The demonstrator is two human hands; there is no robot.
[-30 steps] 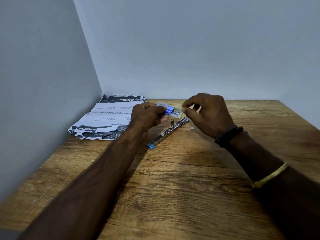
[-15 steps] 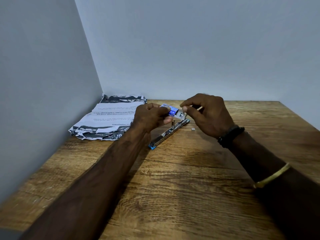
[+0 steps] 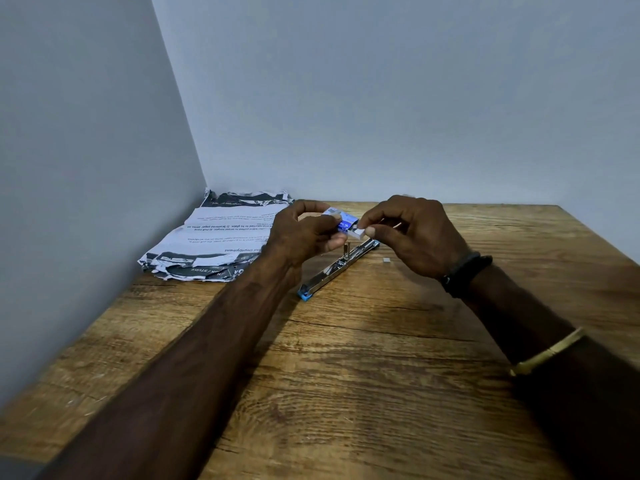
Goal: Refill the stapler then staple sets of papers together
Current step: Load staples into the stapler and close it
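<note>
Right hand (image 3: 415, 237) has shifted onto staple box (image 3: 341, 220) in left hand (image 3: 304, 235); stapler (image 3: 330, 271) lies diagonal.

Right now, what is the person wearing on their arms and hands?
No sleeves or gloves show; both forearms are bare. The left hand and arm carry nothing. The right hand has a black wristband at the wrist and a thin gold bangle further up.
</note>
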